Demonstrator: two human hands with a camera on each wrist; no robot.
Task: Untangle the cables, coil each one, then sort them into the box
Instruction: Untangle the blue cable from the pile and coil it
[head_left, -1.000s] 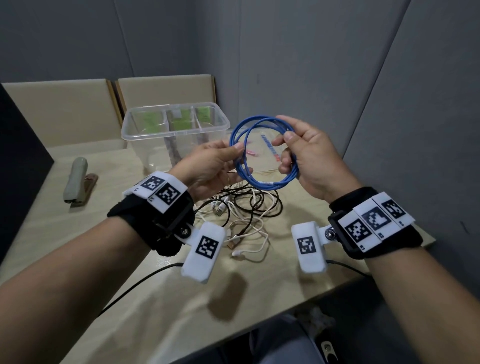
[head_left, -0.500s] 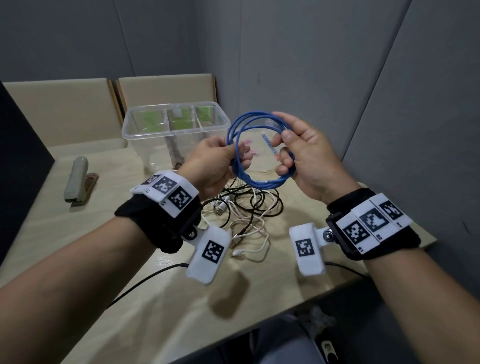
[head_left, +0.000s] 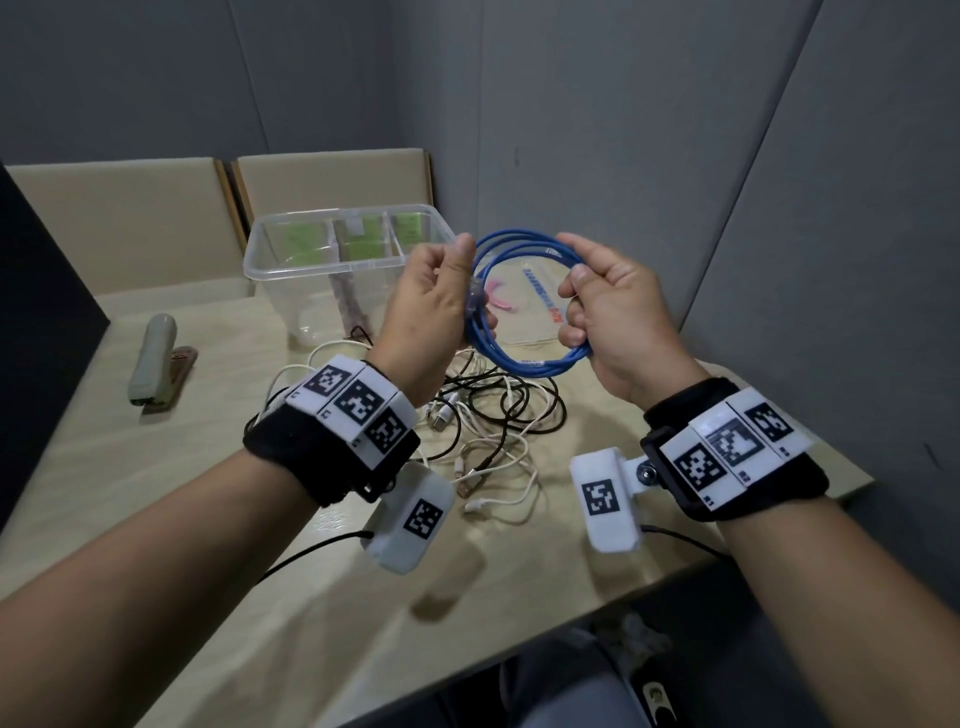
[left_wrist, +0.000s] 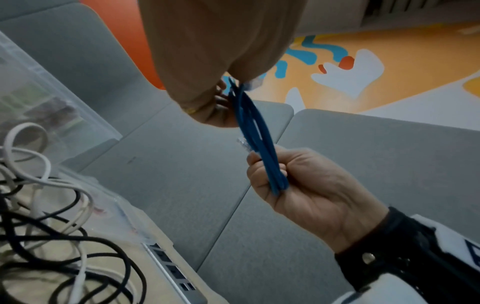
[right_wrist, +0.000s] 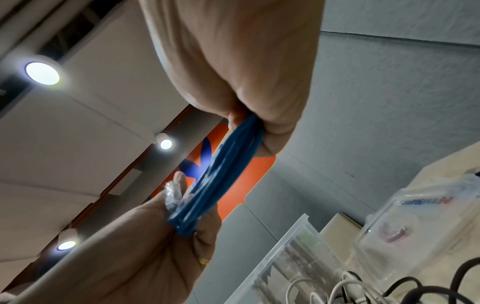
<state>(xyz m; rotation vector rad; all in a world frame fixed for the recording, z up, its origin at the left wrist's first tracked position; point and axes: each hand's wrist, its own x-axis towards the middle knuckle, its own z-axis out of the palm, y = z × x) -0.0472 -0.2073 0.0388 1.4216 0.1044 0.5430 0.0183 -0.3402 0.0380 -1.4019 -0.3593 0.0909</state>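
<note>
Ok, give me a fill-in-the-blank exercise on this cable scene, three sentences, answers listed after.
1. Both the left hand and the right hand hold a coiled cable whose colour is ____.
2. The tangle of black and white cables lies on the ____, not in the clear plastic box.
3. The beige stapler lies to the ____ of the box in the head view.

Missing words: blue; table; left

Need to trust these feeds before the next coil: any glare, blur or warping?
Head view: wall edges bow, even light, blue cable sharp. Left wrist view: left hand fills the top, soft; box blurred. Right wrist view: ceiling lamps flare, plug smeared.
</note>
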